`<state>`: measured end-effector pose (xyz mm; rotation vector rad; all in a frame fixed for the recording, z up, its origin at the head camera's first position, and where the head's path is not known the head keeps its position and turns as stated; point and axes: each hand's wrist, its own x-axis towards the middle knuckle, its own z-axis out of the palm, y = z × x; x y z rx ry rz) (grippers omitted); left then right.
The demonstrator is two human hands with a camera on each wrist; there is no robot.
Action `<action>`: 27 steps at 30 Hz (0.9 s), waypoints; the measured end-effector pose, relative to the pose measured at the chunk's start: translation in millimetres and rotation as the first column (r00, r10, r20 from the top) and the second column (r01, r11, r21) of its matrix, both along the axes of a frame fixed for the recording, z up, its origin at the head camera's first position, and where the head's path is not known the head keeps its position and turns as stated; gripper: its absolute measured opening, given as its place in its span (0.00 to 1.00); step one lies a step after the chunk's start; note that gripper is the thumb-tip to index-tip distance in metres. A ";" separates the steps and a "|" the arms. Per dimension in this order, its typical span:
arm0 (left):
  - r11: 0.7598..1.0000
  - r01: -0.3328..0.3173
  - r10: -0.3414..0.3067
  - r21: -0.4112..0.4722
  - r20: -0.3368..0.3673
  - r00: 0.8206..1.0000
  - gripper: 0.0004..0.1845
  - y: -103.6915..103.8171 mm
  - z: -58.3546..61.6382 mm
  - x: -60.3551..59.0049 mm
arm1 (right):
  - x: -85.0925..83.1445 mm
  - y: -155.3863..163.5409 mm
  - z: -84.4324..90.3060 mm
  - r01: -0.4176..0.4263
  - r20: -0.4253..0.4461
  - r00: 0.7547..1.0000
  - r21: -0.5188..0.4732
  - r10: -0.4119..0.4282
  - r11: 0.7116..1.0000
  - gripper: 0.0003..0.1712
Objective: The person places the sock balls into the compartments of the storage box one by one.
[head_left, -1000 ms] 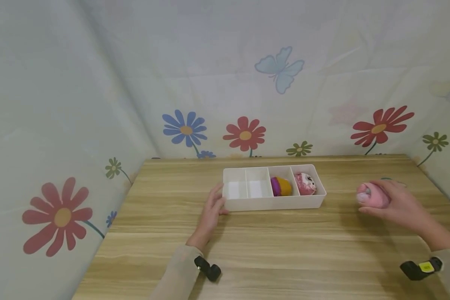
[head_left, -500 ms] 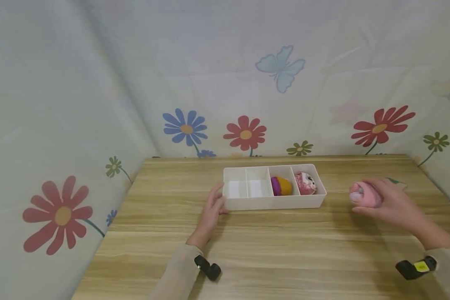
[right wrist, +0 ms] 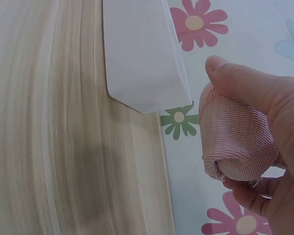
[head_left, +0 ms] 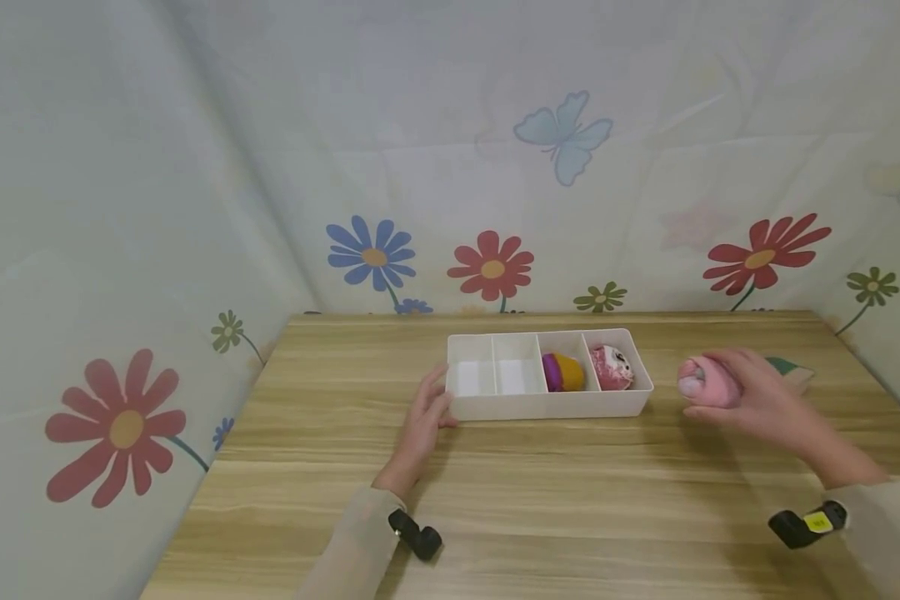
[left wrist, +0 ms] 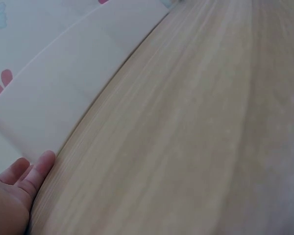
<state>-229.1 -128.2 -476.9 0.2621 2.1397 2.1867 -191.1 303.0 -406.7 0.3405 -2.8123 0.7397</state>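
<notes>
My right hand (head_left: 765, 404) holds a rolled pink sock (head_left: 708, 383) above the table, to the right of the box. The right wrist view shows the roll's ribbed knit (right wrist: 237, 132) between thumb and fingers. A long white divided box (head_left: 547, 407) stands towards the table's back. In its two right compartments sit a purple and orange rolled sock (head_left: 565, 372) and a pink and white one (head_left: 612, 368) with a dark face pattern. My left hand (head_left: 422, 412) rests against the box's left end, relaxed fingers along the side and thumb at the front corner.
A green and beige thing (head_left: 791, 371) lies on the table, partly hidden behind my right hand. Wood-grain table (head_left: 547, 508) spreads in front of the box. A flower-printed cloth (head_left: 435, 167) hangs behind the table and along its left side.
My right hand has carried the rolled pink sock leftwards, closer to the box, uncovering more of the green and beige thing. My left hand and the box have stayed put.
</notes>
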 end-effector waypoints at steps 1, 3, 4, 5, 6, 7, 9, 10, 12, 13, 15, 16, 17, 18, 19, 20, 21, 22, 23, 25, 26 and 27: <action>1.000 0.001 -0.001 -0.002 -0.001 1.000 0.26 -0.2 0.1 -0.1 | -0.9 -1.3 0.5 -0.003 0.004 1.000 -0.001 0.003 1.000 0.50; 1.000 0.003 -0.003 -0.005 -0.007 1.000 0.25 -0.6 -0.1 -0.7 | -2.6 -3.3 1.0 -0.012 0.002 1.000 0.001 0.012 1.000 0.50; 1.000 0.003 -0.003 -0.008 -0.010 1.000 0.25 -0.8 -0.3 -0.9 | -3.2 -4.1 1.1 -0.016 -0.003 1.000 0.005 0.016 1.000 0.50; 1.000 0.004 -0.004 -0.008 -0.011 1.000 0.25 -1.0 -0.6 -1.1 | -3.9 -4.8 1.1 -0.019 -0.008 1.000 0.009 0.019 1.000 0.49; 1.000 0.006 -0.006 -0.012 -0.015 1.000 0.25 -1.2 -0.9 -1.3 | -4.4 -5.3 1.1 -0.022 -0.012 1.000 0.013 0.022 1.000 0.49; 1.000 0.007 -0.007 -0.016 -0.017 1.000 0.25 -1.4 -1.4 -1.5 | -4.8 -5.9 1.0 -0.024 -0.016 1.000 0.015 0.025 1.000 0.49; 1.000 0.009 -0.009 -0.018 -0.019 1.000 0.25 -1.6 -1.8 -1.7 | -5.4 -7.0 1.5 -0.027 -0.013 1.000 0.014 0.027 1.000 0.49; 1.000 0.010 -0.010 -0.022 -0.018 1.000 0.25 -1.6 -1.9 -1.7 | -5.4 -7.6 2.0 -0.028 -0.006 1.000 0.010 0.028 1.000 0.49; 1.000 0.011 -0.011 -0.026 -0.020 1.000 0.25 -1.7 -1.7 -1.6 | -5.3 -9.1 3.2 -0.025 0.004 1.000 0.003 0.025 1.000 0.49; 1.000 0.011 -0.012 -0.025 -0.020 1.000 0.25 -1.6 -1.7 -1.5 | -5.2 -9.9 3.6 -0.028 0.008 1.000 -0.007 0.028 1.000 0.48; 1.000 0.010 -0.010 -0.025 -0.021 1.000 0.25 -1.6 -0.9 -1.0 | -5.8 -12.3 4.2 -0.033 0.006 0.999 -0.020 0.033 0.999 0.47; 1.000 0.008 -0.008 -0.022 -0.021 1.000 0.25 -1.7 -0.2 -0.8 | -6.6 -13.9 4.5 -0.037 0.002 0.999 -0.025 0.037 0.999 0.47; 1.000 0.006 -0.006 -0.018 -0.022 1.000 0.25 -1.9 0.7 -0.6 | -7.9 -15.6 4.5 -0.037 0.001 0.999 -0.031 0.037 0.999 0.47; 1.000 0.004 -0.005 -0.015 -0.022 1.000 0.25 -1.9 1.6 -0.5 | -9.2 -17.5 4.6 -0.038 0.002 0.999 -0.040 0.038 0.998 0.47; 1.000 0.002 -0.002 -0.012 -0.022 1.000 0.25 -2.0 2.4 -0.4 | -10.6 -19.4 4.7 -0.043 0.000 0.999 -0.046 0.043 0.998 0.47; 1.000 0.001 -0.001 -0.011 -0.020 1.000 0.25 -2.0 3.1 -0.4 | -12.1 -21.2 4.6 -0.044 -0.003 0.999 -0.048 0.044 0.998 0.47; 1.000 -0.001 0.001 -0.008 -0.019 1.000 0.25 -1.7 3.6 -0.5 | -13.4 -22.9 4.5 -0.042 -0.004 0.999 -0.050 0.042 0.998 0.47; 1.000 -0.001 0.001 -0.007 -0.019 1.000 0.25 -1.5 3.6 -0.6 | -14.2 -24.5 4.9 -0.042 -0.001 0.999 -0.053 0.042 0.998 0.47; 1.000 -0.002 0.001 -0.009 -0.019 1.000 0.25 -1.2 3.5 -0.7 | -15.0 -25.8 5.1 -0.043 -0.001 0.999 -0.054 0.043 0.998 0.47; 1.000 0.000 0.000 -0.008 -0.016 1.000 0.25 -0.5 2.7 -0.6 | -15.4 -27.9 5.9 -0.049 -0.011 0.999 -0.052 0.049 0.997 0.47; 1.000 0.001 -0.001 -0.008 -0.015 1.000 0.25 -0.2 2.2 -0.4 | -15.4 -28.8 6.6 -0.049 -0.011 0.999 -0.052 0.049 0.997 0.46; 1.000 0.000 0.000 -0.008 -0.014 1.000 0.25 0.1 1.7 -0.3 | -15.4 -29.4 7.0 -0.050 -0.011 0.999 -0.052 0.050 0.997 0.46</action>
